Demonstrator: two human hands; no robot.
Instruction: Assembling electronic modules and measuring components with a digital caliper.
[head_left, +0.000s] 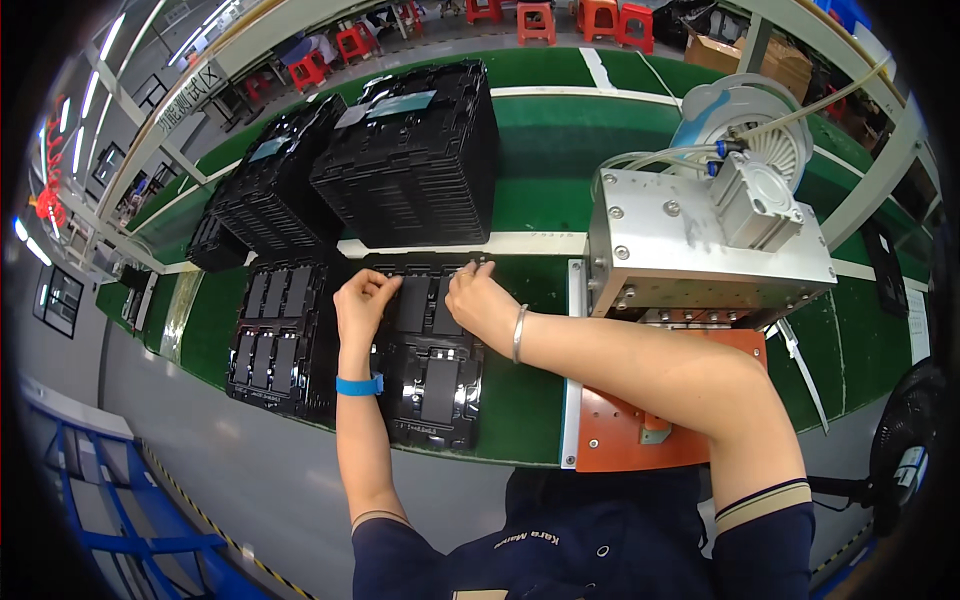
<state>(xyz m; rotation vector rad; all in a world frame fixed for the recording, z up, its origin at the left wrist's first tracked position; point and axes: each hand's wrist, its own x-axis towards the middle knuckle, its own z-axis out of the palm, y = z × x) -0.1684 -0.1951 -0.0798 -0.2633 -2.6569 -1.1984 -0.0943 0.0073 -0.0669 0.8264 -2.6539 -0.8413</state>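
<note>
A black molded tray [408, 425] lies in front of me, with flat dark rectangular pieces in its pockets. One such piece [412, 305] sits between my hands, and another [440, 388] lies in the near row. My left hand [362, 308], a blue band at its wrist, is pinched at the tray's far left part; anything between the fingertips is too small to make out. With bent fingers, my right hand [485, 308] reaches over the far right pocket and partly covers a dark piece [443, 315] there. Its fingertip contact is hidden.
Left of it, a second black tray [240, 378] holds several dark pieces. Tall stacks of black trays [410, 165] [275, 190] stand behind. A metal press-like fixture [690, 255] with an orange base [620, 440] stands right, beneath my right forearm. A white fan [740, 125] is behind it.
</note>
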